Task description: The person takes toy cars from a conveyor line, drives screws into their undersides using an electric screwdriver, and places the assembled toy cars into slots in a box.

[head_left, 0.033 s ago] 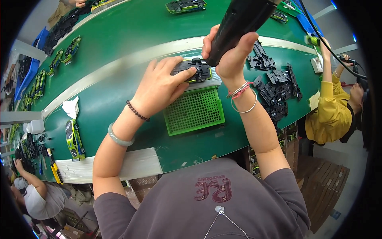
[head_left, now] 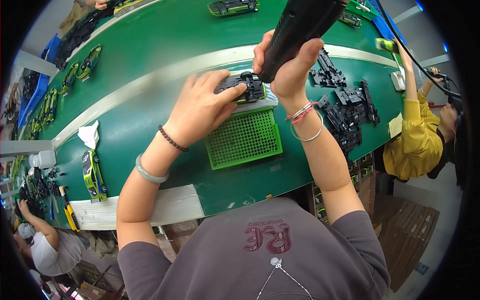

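Note:
A toy car [head_left: 256,94] lies wheels-up beyond a green perforated basket [head_left: 245,142], its black chassis facing me. My left hand [head_left: 202,102] grips it from the left, the thumb pressed onto the chassis and the fingers over its far side; they hide that end. My right hand [head_left: 290,67] is wrapped around a thick black power screwdriver [head_left: 302,30], held at a slant. The tool's lower end is by the car's wheel; I cannot make out whether its tip touches a screw.
Loose black chassis parts [head_left: 350,107] are heaped right of my right forearm. A green toy car [head_left: 92,175] stands at the left, near a yellow-handled tool [head_left: 70,216]. Several cars lie on the far green surface. At the right, a person in yellow [head_left: 412,140] lifts a green car [head_left: 386,45].
The co-worker's green car at the right has shifted slightly left and up. My hands, the toy car and the screwdriver stay almost where they were.

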Demonstrator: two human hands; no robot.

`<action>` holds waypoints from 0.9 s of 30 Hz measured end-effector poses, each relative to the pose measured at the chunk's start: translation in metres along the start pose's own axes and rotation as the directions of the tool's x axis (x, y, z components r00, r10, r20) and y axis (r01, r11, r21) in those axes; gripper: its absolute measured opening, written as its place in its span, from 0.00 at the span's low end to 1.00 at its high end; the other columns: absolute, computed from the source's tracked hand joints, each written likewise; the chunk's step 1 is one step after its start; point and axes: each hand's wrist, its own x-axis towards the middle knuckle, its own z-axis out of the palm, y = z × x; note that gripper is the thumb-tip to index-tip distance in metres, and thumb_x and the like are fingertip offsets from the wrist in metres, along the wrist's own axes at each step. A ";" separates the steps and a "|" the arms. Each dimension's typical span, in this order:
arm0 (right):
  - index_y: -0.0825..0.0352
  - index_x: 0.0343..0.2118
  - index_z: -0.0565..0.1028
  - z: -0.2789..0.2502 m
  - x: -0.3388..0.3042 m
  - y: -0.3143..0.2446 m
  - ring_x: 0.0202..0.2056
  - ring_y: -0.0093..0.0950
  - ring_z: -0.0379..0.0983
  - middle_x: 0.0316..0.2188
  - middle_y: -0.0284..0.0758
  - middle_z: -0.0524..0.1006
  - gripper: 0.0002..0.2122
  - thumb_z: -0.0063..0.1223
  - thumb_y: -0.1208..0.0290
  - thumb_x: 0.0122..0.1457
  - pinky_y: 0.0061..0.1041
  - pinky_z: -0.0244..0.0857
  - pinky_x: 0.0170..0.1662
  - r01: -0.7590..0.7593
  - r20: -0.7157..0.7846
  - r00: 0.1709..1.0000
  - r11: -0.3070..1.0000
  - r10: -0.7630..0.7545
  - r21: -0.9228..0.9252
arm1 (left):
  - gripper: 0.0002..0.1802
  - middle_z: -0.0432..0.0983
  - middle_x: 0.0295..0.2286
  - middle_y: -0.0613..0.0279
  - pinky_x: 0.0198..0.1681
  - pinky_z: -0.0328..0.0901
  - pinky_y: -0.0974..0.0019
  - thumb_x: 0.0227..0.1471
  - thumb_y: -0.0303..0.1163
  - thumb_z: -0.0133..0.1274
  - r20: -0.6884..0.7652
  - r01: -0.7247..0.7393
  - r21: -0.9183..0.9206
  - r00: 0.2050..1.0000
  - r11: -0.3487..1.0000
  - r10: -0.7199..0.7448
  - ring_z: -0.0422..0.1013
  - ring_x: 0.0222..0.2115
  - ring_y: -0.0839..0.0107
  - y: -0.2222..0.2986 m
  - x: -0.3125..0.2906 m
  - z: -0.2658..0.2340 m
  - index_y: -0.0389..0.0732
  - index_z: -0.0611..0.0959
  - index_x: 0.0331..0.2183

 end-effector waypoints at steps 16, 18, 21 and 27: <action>0.72 0.26 0.65 -0.022 -0.082 -0.053 0.16 0.26 0.66 0.15 0.37 0.68 0.52 0.15 0.15 0.26 0.21 0.63 0.20 0.072 -0.023 0.997 0.949 -0.068 0.307 | 0.21 0.68 0.42 0.56 0.45 0.60 0.60 0.43 0.31 0.55 -0.008 -0.006 -0.001 1.000 1.000 0.006 0.66 0.42 0.58 0.000 -0.001 0.000 0.50 0.76 0.43; 0.71 0.27 0.64 -0.029 -0.100 -0.045 0.18 0.27 0.67 0.15 0.37 0.67 0.51 0.17 0.15 0.26 0.23 0.64 0.21 0.024 -0.033 0.999 0.960 -0.015 0.280 | 0.21 0.68 0.42 0.56 0.45 0.60 0.60 0.43 0.30 0.55 -0.008 0.000 -0.002 1.000 1.000 0.000 0.65 0.42 0.58 0.000 0.000 0.000 0.49 0.76 0.43; 0.70 0.27 0.64 -0.030 -0.107 -0.035 0.17 0.27 0.66 0.15 0.37 0.67 0.51 0.19 0.16 0.26 0.23 0.64 0.21 0.003 -0.115 0.993 0.971 0.025 0.240 | 0.21 0.68 0.42 0.56 0.45 0.60 0.60 0.42 0.30 0.55 -0.008 -0.001 -0.013 1.000 1.000 0.001 0.65 0.43 0.58 0.001 -0.001 0.000 0.49 0.76 0.43; 0.68 0.26 0.64 -0.027 -0.107 -0.030 0.14 0.26 0.64 0.14 0.36 0.67 0.49 0.17 0.16 0.29 0.24 0.61 0.19 -0.031 -0.155 0.987 0.993 0.049 0.118 | 0.21 0.68 0.42 0.56 0.46 0.60 0.60 0.42 0.30 0.56 -0.006 0.006 -0.007 1.000 1.000 -0.006 0.65 0.43 0.58 0.000 -0.003 0.001 0.49 0.76 0.43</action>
